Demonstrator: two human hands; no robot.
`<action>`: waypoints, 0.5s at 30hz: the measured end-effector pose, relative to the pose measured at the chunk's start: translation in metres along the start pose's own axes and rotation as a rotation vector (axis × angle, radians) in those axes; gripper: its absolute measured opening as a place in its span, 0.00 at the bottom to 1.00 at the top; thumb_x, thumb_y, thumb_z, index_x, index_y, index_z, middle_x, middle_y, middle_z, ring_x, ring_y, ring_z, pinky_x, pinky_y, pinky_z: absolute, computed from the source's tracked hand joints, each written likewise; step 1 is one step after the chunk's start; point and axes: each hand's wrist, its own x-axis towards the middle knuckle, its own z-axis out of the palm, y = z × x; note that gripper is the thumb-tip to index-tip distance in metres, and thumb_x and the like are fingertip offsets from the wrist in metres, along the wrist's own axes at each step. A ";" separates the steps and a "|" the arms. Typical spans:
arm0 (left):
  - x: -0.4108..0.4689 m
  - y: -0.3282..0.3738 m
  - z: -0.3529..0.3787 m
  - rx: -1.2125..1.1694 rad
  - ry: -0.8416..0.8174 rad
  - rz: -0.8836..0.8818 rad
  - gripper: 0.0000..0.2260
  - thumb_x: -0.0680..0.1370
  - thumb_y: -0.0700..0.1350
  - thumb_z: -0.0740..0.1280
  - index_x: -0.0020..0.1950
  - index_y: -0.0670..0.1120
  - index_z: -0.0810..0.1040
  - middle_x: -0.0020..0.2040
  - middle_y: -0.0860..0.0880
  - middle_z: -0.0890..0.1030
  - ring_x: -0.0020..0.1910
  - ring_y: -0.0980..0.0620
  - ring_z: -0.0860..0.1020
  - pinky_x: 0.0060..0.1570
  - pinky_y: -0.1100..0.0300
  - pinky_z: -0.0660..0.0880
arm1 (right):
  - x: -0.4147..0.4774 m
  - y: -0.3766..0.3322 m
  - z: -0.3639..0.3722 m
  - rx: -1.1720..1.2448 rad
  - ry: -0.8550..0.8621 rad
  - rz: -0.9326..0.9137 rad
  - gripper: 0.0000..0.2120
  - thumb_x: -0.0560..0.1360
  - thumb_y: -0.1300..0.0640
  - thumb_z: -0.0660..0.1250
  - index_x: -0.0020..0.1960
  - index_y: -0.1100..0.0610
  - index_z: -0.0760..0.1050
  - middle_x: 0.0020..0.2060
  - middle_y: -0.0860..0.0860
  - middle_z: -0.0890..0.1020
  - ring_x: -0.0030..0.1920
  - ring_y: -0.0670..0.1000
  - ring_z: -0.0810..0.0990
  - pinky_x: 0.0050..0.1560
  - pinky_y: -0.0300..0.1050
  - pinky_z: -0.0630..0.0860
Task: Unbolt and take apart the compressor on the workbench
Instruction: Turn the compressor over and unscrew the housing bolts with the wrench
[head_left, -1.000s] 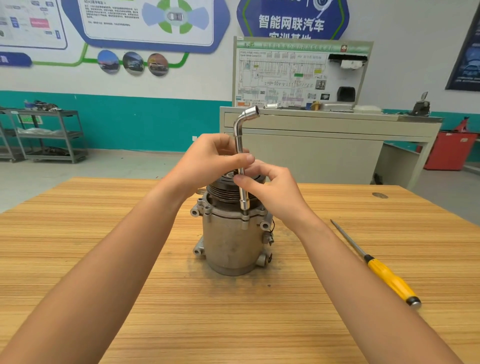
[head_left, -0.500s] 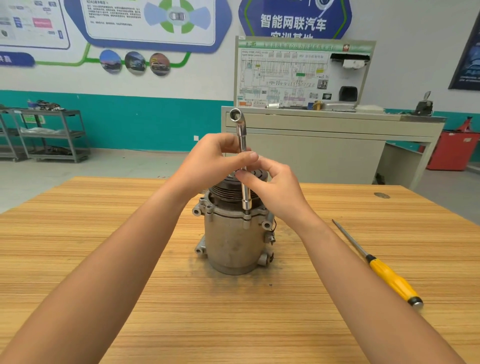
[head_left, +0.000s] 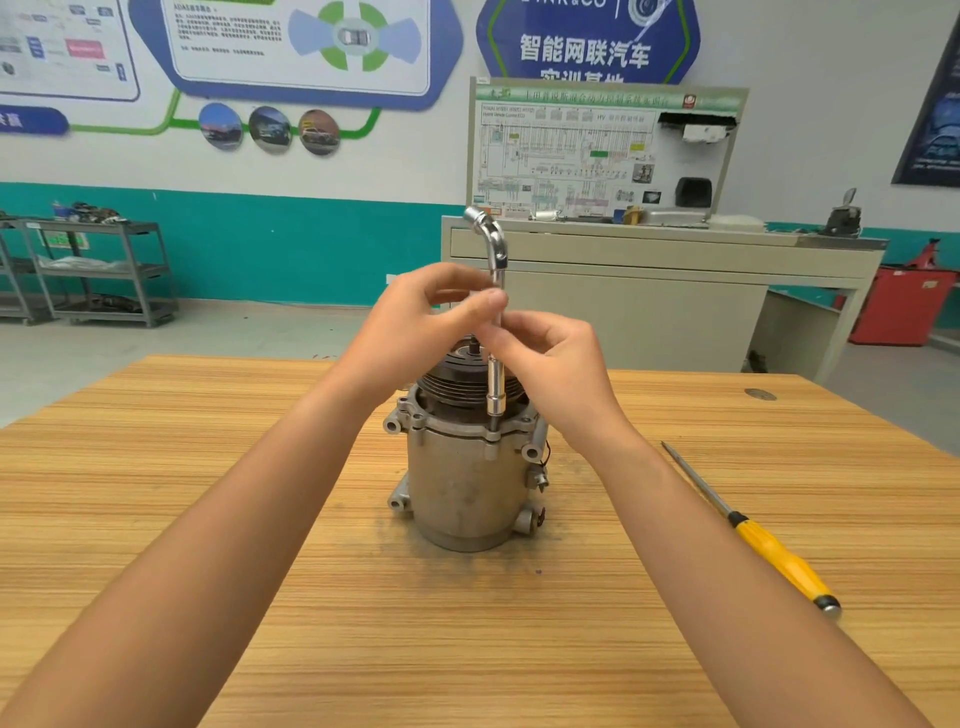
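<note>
A grey metal compressor (head_left: 462, 488) stands upright in the middle of the wooden workbench (head_left: 311, 597), its black ribbed pulley on top. A chrome L-shaped socket wrench (head_left: 496, 374) stands vertical with its lower socket on a bolt at the front of the compressor's upper flange. The wrench's bent top end points left and away. My left hand (head_left: 421, 327) pinches the shaft from the left. My right hand (head_left: 550, 364) pinches it from the right, just below the left.
A yellow-handled screwdriver (head_left: 753, 535) lies on the bench to the right of the compressor, tip pointing away. Behind the bench stand a beige training cabinet (head_left: 649, 291), a grey shelf cart (head_left: 98, 270) at left and a red bin (head_left: 904, 306) at right.
The wrench has turned on the bolt: its bent top end swung from pointing right to pointing left and away. Both hands stayed on the shaft, fingers shifting as they twirl it.
</note>
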 end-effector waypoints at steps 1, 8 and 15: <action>-0.001 -0.002 -0.002 -0.023 0.038 0.002 0.03 0.77 0.48 0.66 0.47 0.57 0.77 0.45 0.62 0.80 0.45 0.71 0.77 0.48 0.74 0.72 | 0.001 -0.002 -0.001 0.027 0.029 0.001 0.06 0.73 0.57 0.69 0.49 0.55 0.81 0.38 0.45 0.84 0.42 0.42 0.82 0.44 0.35 0.77; -0.033 -0.017 -0.008 0.204 -0.100 0.199 0.08 0.77 0.42 0.66 0.50 0.56 0.78 0.56 0.57 0.77 0.55 0.70 0.72 0.59 0.72 0.66 | 0.004 -0.011 -0.017 0.116 0.195 -0.024 0.08 0.77 0.58 0.64 0.39 0.53 0.77 0.28 0.44 0.80 0.33 0.43 0.81 0.37 0.36 0.78; -0.058 -0.023 0.026 0.640 0.041 0.264 0.12 0.73 0.46 0.72 0.51 0.41 0.82 0.51 0.44 0.79 0.49 0.44 0.78 0.51 0.47 0.75 | 0.010 0.000 -0.010 0.229 0.261 0.083 0.10 0.77 0.60 0.63 0.37 0.56 0.76 0.26 0.45 0.78 0.30 0.43 0.79 0.36 0.37 0.78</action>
